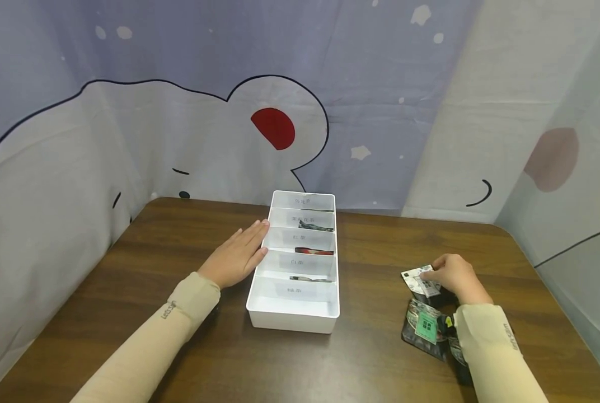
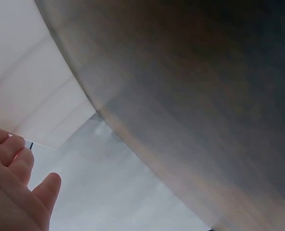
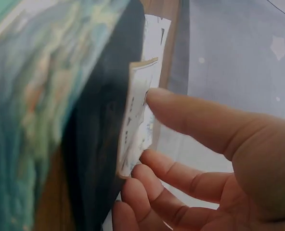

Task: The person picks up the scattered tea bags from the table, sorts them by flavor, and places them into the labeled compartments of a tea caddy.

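Two hands are out: the right hand (image 1: 453, 275) pinches a white packet (image 1: 415, 277), thumb on its face, fingers curled at its edge; the left hand (image 1: 235, 254) rests, fingers extended, against the left side of the box (image 1: 294, 323). Dark packets (image 1: 413, 331), one with a green label (image 1: 426, 327), lie near the white packet on the table (image 1: 370, 313). A red packet (image 1: 315, 252) sits in the box's middle compartment.

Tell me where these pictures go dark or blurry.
Head view: tray edges clear, printed labels faint. Left wrist view: tabletop smeared, darkest toward the upper right. Right wrist view: near blue-green packet blurred, white packet by the right hand sharper.
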Demonstrator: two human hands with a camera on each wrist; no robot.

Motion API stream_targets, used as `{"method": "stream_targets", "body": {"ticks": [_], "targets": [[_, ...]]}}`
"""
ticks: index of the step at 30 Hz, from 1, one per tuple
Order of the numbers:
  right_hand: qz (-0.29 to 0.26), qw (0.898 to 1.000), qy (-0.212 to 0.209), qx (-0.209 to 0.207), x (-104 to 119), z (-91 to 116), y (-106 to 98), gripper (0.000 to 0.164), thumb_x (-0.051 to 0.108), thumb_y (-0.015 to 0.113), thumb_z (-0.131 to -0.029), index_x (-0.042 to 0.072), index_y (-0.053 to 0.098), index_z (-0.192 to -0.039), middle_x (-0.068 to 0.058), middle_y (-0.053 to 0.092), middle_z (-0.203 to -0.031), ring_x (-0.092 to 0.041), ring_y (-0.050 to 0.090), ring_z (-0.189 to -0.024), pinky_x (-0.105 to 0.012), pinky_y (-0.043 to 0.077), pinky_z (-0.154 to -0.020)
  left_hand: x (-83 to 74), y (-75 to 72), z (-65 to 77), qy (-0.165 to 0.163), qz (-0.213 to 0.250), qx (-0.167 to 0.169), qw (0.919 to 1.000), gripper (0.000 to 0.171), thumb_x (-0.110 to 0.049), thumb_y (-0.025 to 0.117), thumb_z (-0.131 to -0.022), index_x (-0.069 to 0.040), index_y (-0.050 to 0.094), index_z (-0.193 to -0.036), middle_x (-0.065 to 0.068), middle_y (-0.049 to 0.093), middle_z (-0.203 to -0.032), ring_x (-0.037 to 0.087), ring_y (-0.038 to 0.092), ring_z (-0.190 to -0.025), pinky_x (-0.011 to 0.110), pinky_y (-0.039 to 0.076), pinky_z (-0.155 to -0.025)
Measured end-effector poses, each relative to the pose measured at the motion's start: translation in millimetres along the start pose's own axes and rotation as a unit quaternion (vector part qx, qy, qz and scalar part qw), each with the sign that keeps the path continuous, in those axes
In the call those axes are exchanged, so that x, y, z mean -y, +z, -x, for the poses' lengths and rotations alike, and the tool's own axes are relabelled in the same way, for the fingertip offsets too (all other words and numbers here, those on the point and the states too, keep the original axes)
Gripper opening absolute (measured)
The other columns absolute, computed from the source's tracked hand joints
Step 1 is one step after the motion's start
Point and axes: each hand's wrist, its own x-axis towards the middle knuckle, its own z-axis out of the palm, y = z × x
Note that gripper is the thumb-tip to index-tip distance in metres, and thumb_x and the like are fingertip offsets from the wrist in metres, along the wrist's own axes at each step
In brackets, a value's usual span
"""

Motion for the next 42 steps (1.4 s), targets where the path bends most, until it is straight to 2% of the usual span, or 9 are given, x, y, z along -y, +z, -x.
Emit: {"method": "stream_targets", "body": {"ticks": [6,8,11,13,20,23,27,30,42], "targets": [[-0.010,1.000,0.010,0.002,2.5,-0.2,0.3,0.030,0.016,0.075,-0.088,-0.011,0.067,-0.097,-0.031,0.065,-0.108,-0.044,0.061,-0.097,-0.056,0.052,-0.083,0.9,1.1,0.6,0.006,-0.005,-0.006,1.0000,0.066,-0.041,0.035,-0.109,-0.004,0.020,-0.162,0.009,0.022,-0.167,0.028,0.021,-0.154,0.052,0.022,-0.123],[-0.009,1.000,0.010,0.001,2.4,0.4,0.9,0.028,0.018,0.076,-0.088,-0.009,0.068,-0.091,-0.027,0.066,-0.101,-0.039,0.061,-0.091,-0.051,0.053,-0.079,0.9,1.2,0.6,0.008,-0.007,-0.007,0.9999,0.066,-0.041,0.035,-0.109,-0.004,0.020,-0.162,0.009,0.022,-0.167,0.028,0.022,-0.154,0.052,0.022,-0.123],[-0.005,1.000,0.013,0.013,2.3,1.6,1.7,0.032,0.026,0.077,-0.089,0.000,0.064,-0.075,-0.014,0.060,-0.080,-0.028,0.055,-0.075,-0.040,0.050,-0.066,0.5,0.2,0.5,0.007,-0.006,-0.005,0.9999,0.066,-0.042,0.034,-0.109,-0.005,0.019,-0.162,0.008,0.022,-0.167,0.027,0.021,-0.154,0.051,0.022,-0.123],[0.003,1.000,0.013,0.024,2.3,1.7,1.8,0.037,0.032,0.077,-0.088,0.005,0.061,-0.068,-0.006,0.055,-0.076,-0.022,0.049,-0.070,-0.034,0.044,-0.062,0.4,0.0,0.6,0.006,-0.005,-0.004,1.0000,0.066,-0.042,0.034,-0.109,-0.005,0.019,-0.162,0.008,0.021,-0.167,0.027,0.021,-0.154,0.051,0.022,-0.123],[0.001,0.999,0.007,0.045,0.5,-1.3,4.2,0.041,0.029,0.075,-0.089,0.012,0.052,-0.059,0.002,0.046,-0.064,-0.017,0.045,-0.062,-0.031,0.040,-0.058,0.4,0.0,1.2,0.005,-0.002,-0.006,1.0000,0.066,-0.042,0.035,-0.109,-0.005,0.019,-0.162,0.008,0.021,-0.167,0.028,0.022,-0.154,0.052,0.022,-0.123],[-0.006,0.999,0.004,0.032,0.1,-1.9,3.7,0.034,0.022,0.073,-0.091,0.008,0.056,-0.064,-0.002,0.050,-0.069,-0.020,0.048,-0.067,-0.032,0.042,-0.060,0.8,0.4,1.1,0.005,-0.002,-0.006,1.0000,0.066,-0.042,0.034,-0.109,-0.005,0.019,-0.162,0.008,0.021,-0.167,0.028,0.022,-0.154,0.052,0.022,-0.123],[-0.017,1.000,-0.001,0.005,0.0,-1.8,3.4,0.023,0.016,0.071,-0.091,-0.001,0.060,-0.082,-0.013,0.058,-0.085,-0.028,0.053,-0.080,-0.036,0.045,-0.065,1.5,1.0,1.2,0.006,-0.002,-0.007,1.0000,0.066,-0.042,0.034,-0.109,-0.005,0.019,-0.162,0.008,0.021,-0.167,0.027,0.021,-0.154,0.052,0.022,-0.123],[-0.034,0.999,-0.004,-0.010,-1.1,-1.7,5.2,0.021,0.013,0.071,-0.091,-0.003,0.058,-0.086,-0.015,0.059,-0.086,-0.030,0.054,-0.082,-0.038,0.046,-0.068,2.1,1.6,1.6,0.008,-0.002,-0.008,0.9999,0.066,-0.042,0.035,-0.109,-0.005,0.020,-0.162,0.008,0.022,-0.167,0.026,0.021,-0.154,0.051,0.022,-0.123],[-0.109,0.991,-0.033,-0.076,0.0,-2.1,7.1,0.026,0.014,0.068,-0.096,-0.010,0.066,-0.106,-0.018,0.069,-0.093,-0.020,0.060,-0.080,-0.029,0.048,-0.065,1.3,0.2,0.5,0.006,0.001,-0.006,1.0000,0.066,-0.042,0.034,-0.109,-0.006,0.019,-0.162,0.007,0.021,-0.168,0.025,0.020,-0.154,0.051,0.022,-0.123]]}}
